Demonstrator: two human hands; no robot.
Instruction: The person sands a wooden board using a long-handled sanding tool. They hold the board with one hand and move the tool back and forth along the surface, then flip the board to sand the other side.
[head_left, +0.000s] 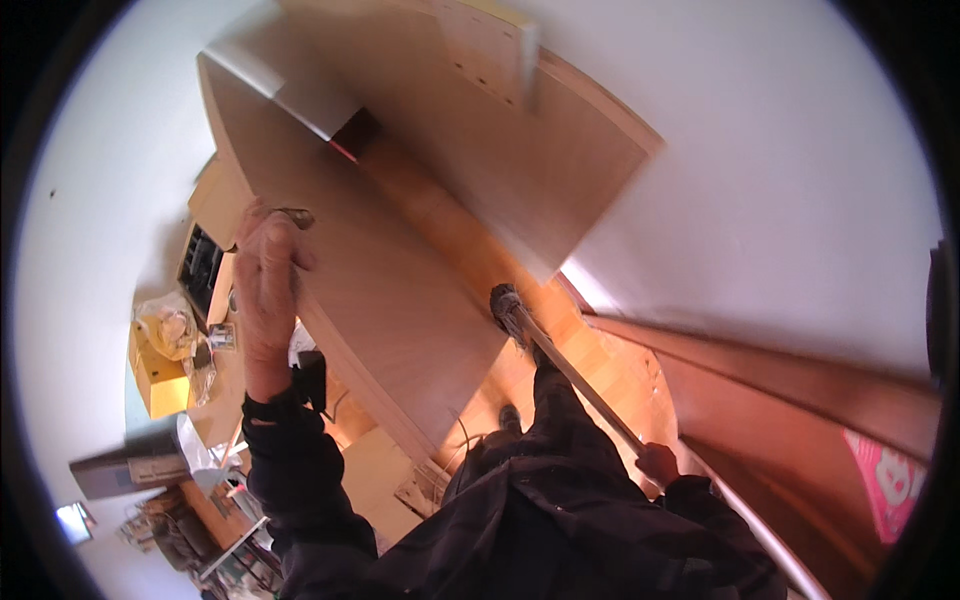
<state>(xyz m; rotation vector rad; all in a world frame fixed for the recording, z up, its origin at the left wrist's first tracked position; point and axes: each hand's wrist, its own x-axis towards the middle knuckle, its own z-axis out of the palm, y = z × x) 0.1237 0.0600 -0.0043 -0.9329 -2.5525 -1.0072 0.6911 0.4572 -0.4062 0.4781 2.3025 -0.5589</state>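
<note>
My left hand (268, 270) is raised at the edge of a light brown wooden door (390, 270), its fingers bent over the edge beside a small metal door handle (297, 216). Down at the right, my right hand (657, 464) is closed round the wooden stick of a mop (590, 392). The stick slants forward and left to a grey, shaggy mop head (506, 302) on the floor, close to my foot. Whether the mop head touches the shoe, I cannot tell.
Another wooden panel (570, 150) stands ahead by the white wall (780, 150). Left of the door are a yellow box (160, 375) with plastic bags and a dark chair (185, 530). A reddish-brown board (770, 365) and a pale rail (765, 535) run along the right, above orange wood flooring (440, 215).
</note>
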